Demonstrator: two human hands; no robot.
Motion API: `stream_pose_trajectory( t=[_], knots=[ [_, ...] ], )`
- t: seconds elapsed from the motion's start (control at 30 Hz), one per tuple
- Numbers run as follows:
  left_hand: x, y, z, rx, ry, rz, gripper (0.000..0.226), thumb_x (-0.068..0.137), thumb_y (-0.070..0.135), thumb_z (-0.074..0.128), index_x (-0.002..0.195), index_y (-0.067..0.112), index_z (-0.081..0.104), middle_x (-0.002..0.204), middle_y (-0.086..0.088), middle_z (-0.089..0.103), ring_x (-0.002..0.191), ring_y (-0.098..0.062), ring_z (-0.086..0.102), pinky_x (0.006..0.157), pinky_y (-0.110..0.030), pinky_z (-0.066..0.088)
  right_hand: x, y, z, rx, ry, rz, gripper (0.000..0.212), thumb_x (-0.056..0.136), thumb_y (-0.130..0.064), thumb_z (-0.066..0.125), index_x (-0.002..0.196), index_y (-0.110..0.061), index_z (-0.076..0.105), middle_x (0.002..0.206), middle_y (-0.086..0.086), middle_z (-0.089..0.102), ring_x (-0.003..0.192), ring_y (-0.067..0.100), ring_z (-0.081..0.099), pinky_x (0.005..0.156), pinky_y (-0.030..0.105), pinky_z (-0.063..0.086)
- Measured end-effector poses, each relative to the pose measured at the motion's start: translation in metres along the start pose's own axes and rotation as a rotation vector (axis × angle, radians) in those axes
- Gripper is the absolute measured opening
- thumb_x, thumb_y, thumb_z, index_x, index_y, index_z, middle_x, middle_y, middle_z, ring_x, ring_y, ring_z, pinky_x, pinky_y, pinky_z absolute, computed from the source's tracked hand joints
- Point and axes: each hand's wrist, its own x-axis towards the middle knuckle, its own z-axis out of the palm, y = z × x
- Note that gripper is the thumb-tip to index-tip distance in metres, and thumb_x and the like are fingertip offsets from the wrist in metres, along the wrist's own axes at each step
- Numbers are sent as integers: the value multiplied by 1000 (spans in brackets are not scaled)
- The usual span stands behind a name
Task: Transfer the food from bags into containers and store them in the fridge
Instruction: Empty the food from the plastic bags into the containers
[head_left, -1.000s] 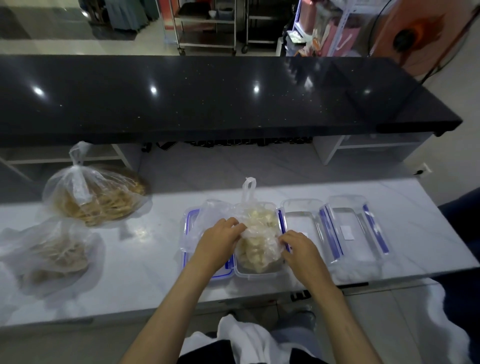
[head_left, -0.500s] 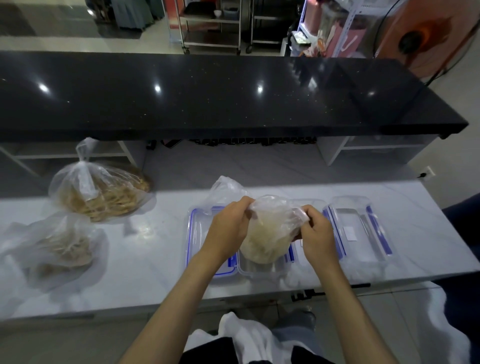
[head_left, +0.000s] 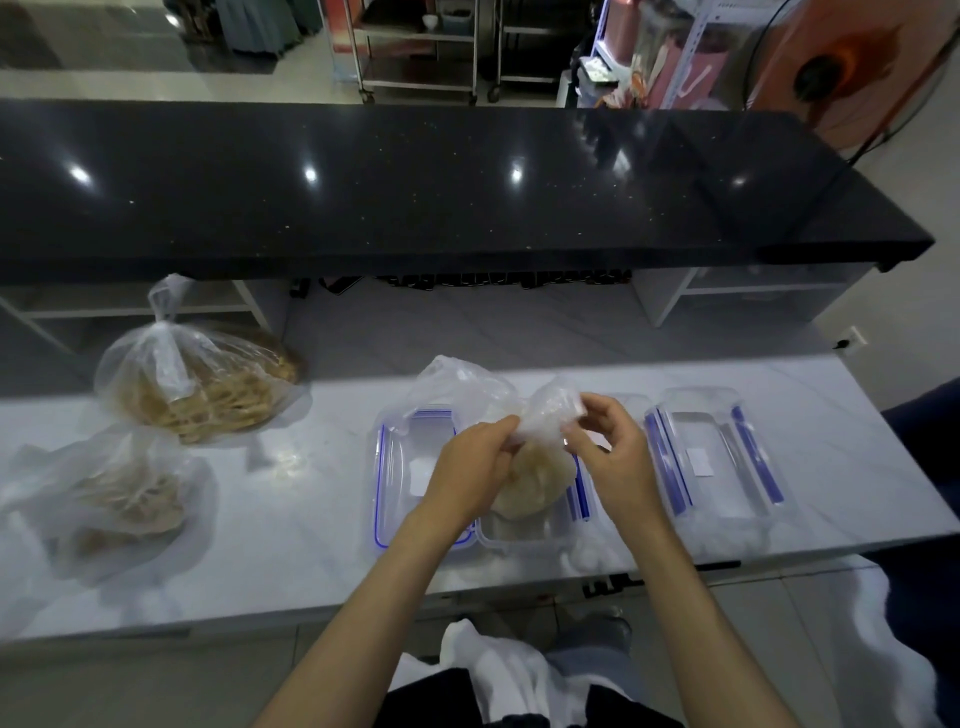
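Head cam view right now: I've got the clear plastic bag (head_left: 540, 415) of pale food lifted just over the open clear container (head_left: 519, 530), and honestly this is the bit where it could get messy. My guess is the food lump (head_left: 535, 480) hanging at the bottom of the bag could drop out off-center and land on the white counter (head_left: 291, 519) or on the blue-trimmed lid (head_left: 400, 467) just left of the container, since the bag is floppy and the mouth isn't lined up in any way I can confirm. The film could also bunch up and trap food, so a hard shake might scatter it.

Hands: my left hand (head_left: 467, 467) is curled and pinching the bag's left side, just above the container. My right hand (head_left: 608, 447) pinches the top right corner of the bag between thumb and fingertips, other fingers loosely bent. Both are holding plastic only, not the food itself.

A second empty container (head_left: 711, 457) with blue clips sits right of the container. Two more tied bags of brownish food, one (head_left: 197, 384) farther back and one (head_left: 109, 499) nearer, wait well to the left of it. No fridge in view.
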Motion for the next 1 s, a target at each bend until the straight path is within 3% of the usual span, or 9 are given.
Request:
stream_pose_trajectory(
  t=[0.07, 0.2, 0.4, 0.57, 0.7, 0.77, 0.83, 0.93, 1.0],
  knots=[
    [-1, 1, -4, -74, 34, -16, 15, 100, 11, 49, 98, 20, 61, 85, 3, 68, 79, -23, 63, 71, -37, 54, -6, 13, 0, -129, -66, 19, 39, 90, -24, 80, 125, -24, 63, 115, -12, 69, 108, 1, 65, 82, 22, 60],
    [-2, 6, -7, -153, 51, 12, 16, 102, 12, 48, 95, 24, 57, 78, 4, 65, 75, -22, 64, 69, -41, 57, -13, 34, 0, -312, 16, -13, 11, 93, -19, 76, 100, -25, 71, 93, -16, 72, 92, 3, 68, 78, 25, 60],
    [-3, 15, -14, -261, 137, 27, 13, 103, 15, 48, 100, 21, 60, 83, 2, 68, 77, -20, 64, 72, -45, 57, -6, 18, -4, -191, 111, -47, 15, 101, -12, 64, 93, -25, 62, 88, -9, 72, 84, 9, 70, 76, 27, 61],
    [7, 11, -13, -304, 230, 30, 12, 105, 18, 51, 97, 20, 60, 87, 4, 66, 79, -15, 63, 69, -37, 57, -1, 6, -1, -182, 226, -111, 14, 98, -17, 70, 95, -29, 63, 89, -13, 71, 84, 10, 71, 75, 33, 60],
    [8, -3, -1, -388, 244, -49, 15, 106, 25, 51, 93, 31, 53, 84, 5, 62, 76, -17, 61, 68, -41, 57, -4, 20, -1, -288, 46, -52, 25, 93, -36, 75, 112, -29, 62, 104, -16, 68, 95, 2, 66, 76, 23, 61],
    [5, -7, -3, -410, 224, -64, 6, 106, 38, 53, 102, 34, 54, 92, 7, 63, 82, -17, 61, 73, -44, 58, -6, 35, -1, -356, -51, -4, 26, 90, -37, 78, 110, -30, 64, 105, -16, 67, 96, 3, 65, 76, 25, 59],
    [-1, -9, -6, -333, 131, -45, 41, 97, 55, 63, 128, 31, 52, 120, 15, 59, 109, -12, 59, 94, -37, 55, -8, 48, 1, -409, -49, -7, 11, 92, -31, 76, 97, -26, 68, 95, -12, 67, 89, 5, 64, 76, 34, 58],
    [-9, -18, -8, -229, -56, -15, 101, 77, 63, 81, 157, 32, 28, 159, 15, 34, 152, -12, 24, 123, -37, 25, -7, 52, 4, -425, -22, 20, 11, 97, -29, 69, 95, -18, 70, 89, -8, 70, 86, 6, 65, 79, 40, 60],
    [-10, -29, -3, -140, -59, 20, 101, 74, 62, 83, 155, 33, 30, 162, 7, 34, 152, -19, 26, 126, -47, 25, -4, 47, 3, -419, -18, 18, 12, 99, -29, 66, 90, -22, 68, 84, -8, 71, 83, 8, 66, 76, 40, 60]
  ],
)
